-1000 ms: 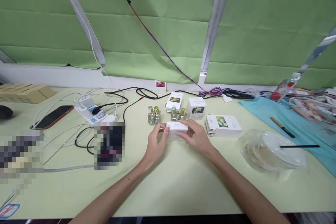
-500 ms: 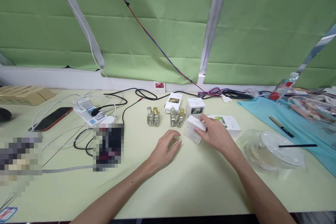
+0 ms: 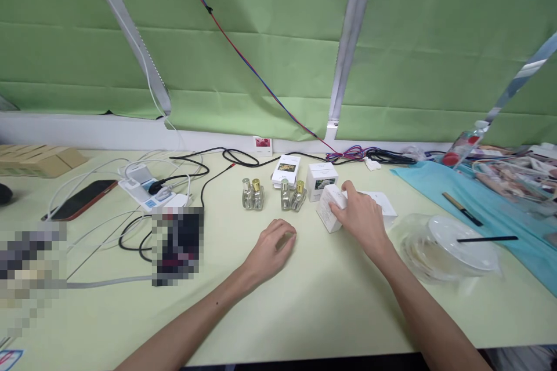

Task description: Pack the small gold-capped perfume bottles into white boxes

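My right hand (image 3: 360,217) grips a small white box (image 3: 331,208), which sits tilted on the pale green table (image 3: 304,301) just in front of an upright white box with a flower picture (image 3: 322,181). My left hand (image 3: 273,246) rests on the table with its fingers curled, and something small and yellowish shows under them; I cannot make out what. Two pairs of small glass bottles with silver and gold caps (image 3: 253,195) (image 3: 292,195) stand just beyond my left hand. A stack of flat white cartons (image 3: 380,206) lies partly hidden behind my right hand.
Cables, a white power strip (image 3: 145,188) and a phone (image 3: 80,200) lie at the left. A clear plastic lidded bowl with a black stick (image 3: 452,246) sits at the right, next to a blue cloth (image 3: 487,208). More small cartons (image 3: 286,169) lie by the green wall.
Both hands held the white box at the table's middle. My right hand carried it to the right, beside the flower box. My left hand let go and settled on the table.
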A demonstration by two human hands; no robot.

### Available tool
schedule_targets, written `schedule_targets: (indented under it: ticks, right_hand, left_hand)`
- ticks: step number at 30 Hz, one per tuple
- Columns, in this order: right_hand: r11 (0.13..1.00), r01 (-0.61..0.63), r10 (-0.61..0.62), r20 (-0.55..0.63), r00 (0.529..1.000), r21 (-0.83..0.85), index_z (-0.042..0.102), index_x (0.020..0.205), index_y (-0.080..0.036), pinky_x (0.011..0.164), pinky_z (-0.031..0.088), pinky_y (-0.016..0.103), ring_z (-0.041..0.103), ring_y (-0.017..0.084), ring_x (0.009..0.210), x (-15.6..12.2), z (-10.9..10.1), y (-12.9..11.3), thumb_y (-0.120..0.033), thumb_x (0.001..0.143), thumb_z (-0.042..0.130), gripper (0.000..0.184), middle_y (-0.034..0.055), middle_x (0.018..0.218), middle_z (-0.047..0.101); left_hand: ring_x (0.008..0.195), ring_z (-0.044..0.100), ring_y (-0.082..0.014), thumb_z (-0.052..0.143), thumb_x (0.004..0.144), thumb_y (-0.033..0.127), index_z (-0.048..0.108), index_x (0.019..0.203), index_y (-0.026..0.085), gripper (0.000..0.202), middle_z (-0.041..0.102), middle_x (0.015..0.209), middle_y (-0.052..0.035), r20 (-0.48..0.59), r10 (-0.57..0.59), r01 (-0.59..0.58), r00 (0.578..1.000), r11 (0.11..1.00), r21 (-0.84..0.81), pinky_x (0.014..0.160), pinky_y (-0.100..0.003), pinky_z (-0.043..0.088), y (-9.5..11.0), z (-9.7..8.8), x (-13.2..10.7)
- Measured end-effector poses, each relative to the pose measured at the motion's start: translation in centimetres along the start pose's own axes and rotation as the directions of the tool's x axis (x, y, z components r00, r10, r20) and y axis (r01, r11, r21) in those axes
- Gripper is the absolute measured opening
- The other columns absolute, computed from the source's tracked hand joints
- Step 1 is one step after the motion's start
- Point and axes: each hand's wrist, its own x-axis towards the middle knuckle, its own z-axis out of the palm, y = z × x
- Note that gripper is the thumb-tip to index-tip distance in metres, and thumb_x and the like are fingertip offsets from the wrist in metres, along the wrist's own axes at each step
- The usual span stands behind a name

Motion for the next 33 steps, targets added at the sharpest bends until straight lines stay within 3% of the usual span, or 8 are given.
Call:
schedule_targets:
  ticks: [11, 17, 21, 24, 26, 30, 33]
  right_hand:
    - [1.0, -0.001, 0.001, -0.008, 1.0, -0.019, 0.046, 0.123, -0.018, 0.062, 0.034, 0.029, 0.071, 0.029, 0.088, 0.0, 0.1, -1.2, -0.031, 0.096, 0.05, 0.031, 0.0121, 0.101, 0.072]
    - [0.996, -0.032, 0.035, 0.038, 0.999, -0.079, 0.046, 0.131, -0.02, 0.067, 0.039, 0.032, 0.072, 0.032, 0.088, 0.2, 0.0, -2.5, -0.033, 0.1, 0.044, 0.033, 0.0125, 0.096, 0.072]
    - [0.998, 0.044, -0.049, 0.154, 0.987, 0.034, 0.05, 0.126, -0.014, 0.068, 0.04, 0.031, 0.07, 0.034, 0.097, 0.4, -0.5, -2.4, -0.047, 0.093, 0.063, 0.048, 0.0168, 0.101, 0.072]
    - [0.986, 0.069, -0.099, 0.202, 0.974, 0.149, 0.049, 0.128, -0.013, 0.067, 0.039, 0.029, 0.069, 0.031, 0.098, 0.6, -0.5, -1.8, -0.033, 0.085, 0.075, 0.054, 0.0154, 0.103, 0.072]
    - [0.979, 0.044, -0.077, 0.162, 0.984, 0.2, 0.051, 0.127, -0.013, 0.067, 0.04, 0.029, 0.07, 0.03, 0.096, 0.8, 0.0, -1.5, -0.025, 0.085, 0.073, 0.049, 0.0136, 0.099, 0.073]
    - [0.939, 0.039, -0.06, 0.053, 0.997, 0.343, 0.052, 0.127, -0.008, 0.069, 0.042, 0.03, 0.071, 0.028, 0.089, 1.4, 1.7, -1.9, -0.032, 0.087, 0.074, 0.051, 0.0094, 0.086, 0.075]
    - [0.929, 0.038, -0.031, -0.024, 0.999, 0.369, 0.048, 0.131, -0.006, 0.071, 0.044, 0.03, 0.072, 0.028, 0.088, 1.7, 2.7, -2.4, -0.038, 0.091, 0.071, 0.057, 0.0115, 0.086, 0.075]
  left_hand:
    - [0.095, 0.064, -0.0196, 0.049, 0.098, 0.023, 0.063, 0.093, 0.022, 0.015, 0.067, 0.098, -0.0053, 0.002, 0.019, -0.019, 1.0, 1.0, 0.015, 0.082, -0.033, 0.053, -0.1, 0.0, -0.2]
    - [0.094, 0.064, -0.0202, 0.048, 0.098, 0.023, 0.063, 0.093, 0.021, 0.016, 0.067, 0.097, -0.0061, 0.008, 0.041, -0.041, 0.999, 0.999, 0.021, 0.083, -0.034, 0.054, -0.1, 0.1, -0.2]
    - [0.095, 0.063, -0.021, 0.047, 0.099, 0.023, 0.063, 0.094, 0.021, 0.017, 0.067, 0.098, -0.007, 0.013, 0.045, -0.045, 0.999, 0.999, 0.024, 0.083, -0.035, 0.054, -0.1, 0.0, -0.2]
    - [0.096, 0.063, -0.0211, 0.047, 0.099, 0.024, 0.063, 0.094, 0.021, 0.017, 0.067, 0.099, -0.0065, 0.025, 0.038, -0.039, 0.999, 0.999, 0.029, 0.084, -0.035, 0.053, -0.2, 0.0, -0.4]
    - [0.097, 0.063, -0.021, 0.048, 0.099, 0.023, 0.063, 0.094, 0.022, 0.017, 0.067, 0.098, -0.0062, 0.023, 0.041, -0.042, 0.999, 0.999, 0.028, 0.084, -0.035, 0.053, -0.2, 0.0, -0.4]
    - [0.097, 0.063, -0.0208, 0.048, 0.098, 0.022, 0.064, 0.093, 0.022, 0.016, 0.067, 0.098, -0.0061, 0.019, 0.054, -0.055, 0.998, 0.998, 0.025, 0.084, -0.034, 0.053, -0.2, 0.0, -0.5]
    - [0.097, 0.063, -0.0206, 0.049, 0.098, 0.022, 0.064, 0.093, 0.022, 0.016, 0.067, 0.097, -0.0058, 0.02, 0.044, -0.045, 0.999, 0.999, 0.027, 0.083, -0.033, 0.053, -0.1, 0.0, -0.6]
